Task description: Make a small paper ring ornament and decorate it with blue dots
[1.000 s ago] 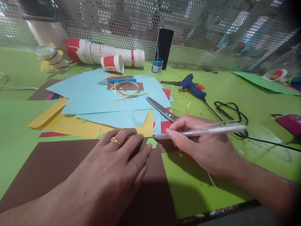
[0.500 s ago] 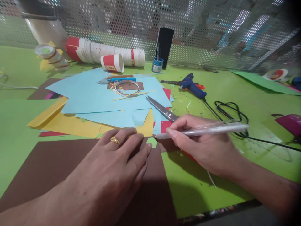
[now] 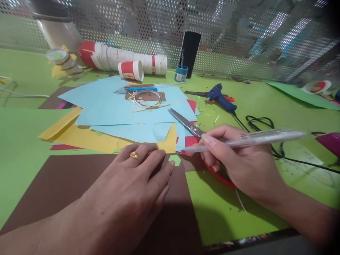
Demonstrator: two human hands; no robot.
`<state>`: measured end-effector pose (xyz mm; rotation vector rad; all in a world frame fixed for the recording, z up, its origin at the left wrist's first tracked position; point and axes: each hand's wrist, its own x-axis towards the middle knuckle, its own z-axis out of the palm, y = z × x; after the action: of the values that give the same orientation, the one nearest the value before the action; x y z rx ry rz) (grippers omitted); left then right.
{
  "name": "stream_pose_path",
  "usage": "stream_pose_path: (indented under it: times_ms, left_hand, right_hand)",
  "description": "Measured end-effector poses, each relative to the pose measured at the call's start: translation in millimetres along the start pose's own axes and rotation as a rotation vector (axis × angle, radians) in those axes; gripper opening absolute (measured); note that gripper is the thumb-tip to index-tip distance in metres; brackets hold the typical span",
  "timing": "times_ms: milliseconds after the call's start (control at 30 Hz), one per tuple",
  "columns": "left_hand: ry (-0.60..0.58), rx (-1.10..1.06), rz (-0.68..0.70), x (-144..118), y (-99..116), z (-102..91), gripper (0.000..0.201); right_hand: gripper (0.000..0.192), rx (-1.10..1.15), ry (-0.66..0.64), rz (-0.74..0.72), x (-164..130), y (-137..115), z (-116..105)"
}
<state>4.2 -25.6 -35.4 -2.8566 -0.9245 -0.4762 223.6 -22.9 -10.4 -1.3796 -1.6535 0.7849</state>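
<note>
My left hand (image 3: 132, 191), a gold ring on one finger, lies over a sheet of brown paper (image 3: 66, 180). One of its fingertips rests at the lower edge of a small light-green hexagonal paper piece (image 3: 175, 160) near the sheet's top edge. In my right hand (image 3: 247, 166) is a pale translucent pen (image 3: 260, 137), pinched between thumb and fingers. The pen's tip is just beyond the hexagon. Below that hand, scissors (image 3: 187, 124) point up and left, their red handles partly hidden.
Blue paper sheets (image 3: 106, 106) and yellow paper (image 3: 101, 141) overlap ahead, with a tape ring (image 3: 136, 95) on top. A blue glue gun (image 3: 220, 98) with a black cord lies at right. Behind are stacked paper cups (image 3: 132, 61), a phone (image 3: 191, 49) and perforated metal mesh (image 3: 148, 24).
My right hand has lifted the pen's tip off the hexagon and shifted slightly right, exposing more of the red scissor handle. My left hand holds its place. The whole view has shifted a little.
</note>
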Motion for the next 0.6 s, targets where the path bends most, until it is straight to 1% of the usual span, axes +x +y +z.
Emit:
stream_pose_path:
  times_ms: [100, 200, 300, 600]
  left_hand:
    - [0.008, -0.028, -0.033, -1.2, 0.1, -0.1, 0.029]
    - [-0.02, -0.035, -0.015, -1.3, -0.8, -1.1, 0.031]
    - [-0.059, -0.03, 0.006, -0.9, -0.4, -3.2, 0.034]
    - [-0.082, -0.024, -0.016, -3.0, 2.2, -6.3, 0.032]
  right_hand:
    - [0.021, -0.049, -0.05, -0.071, -2.0, -2.8, 1.2]
    - [0.014, -0.14, -0.101, -0.152, -3.6, -3.2, 2.8]
    - [0.012, -0.189, -0.108, -0.145, -4.1, -1.7, 4.2]
    - [0.015, -0.295, -0.121, -0.118, -2.6, -2.4, 4.1]
